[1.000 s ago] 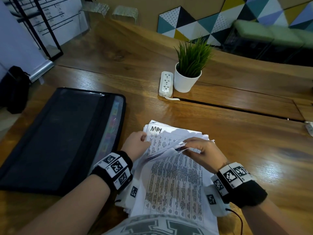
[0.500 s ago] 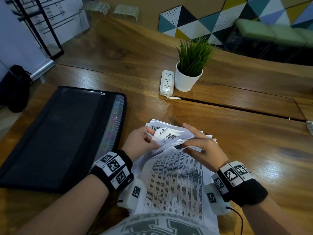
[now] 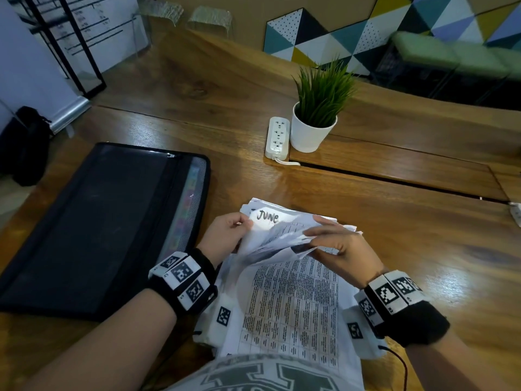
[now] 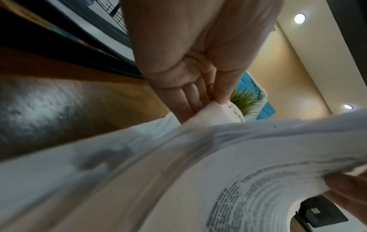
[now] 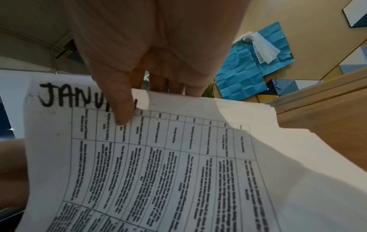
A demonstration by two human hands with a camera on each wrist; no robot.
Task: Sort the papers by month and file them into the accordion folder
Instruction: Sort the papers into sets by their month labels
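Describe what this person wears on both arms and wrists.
Both forearms are bare, with no sleeves. The left wrist and right wrist each carry a black band with white blocks bearing black square marker codes. A thin dark cable trails from the right band.

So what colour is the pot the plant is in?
White; the pot shows best in the head view.

we can't read the printed tables on the papers (image 3: 293, 303) — too small. the right hand's thumb (image 5: 121, 100) covers the rest of "janu…". beside the papers, the accordion folder (image 3: 93, 227) is cut off at the frame's left edge, its coloured tabs too blurred — the left wrist view smears the sheets.
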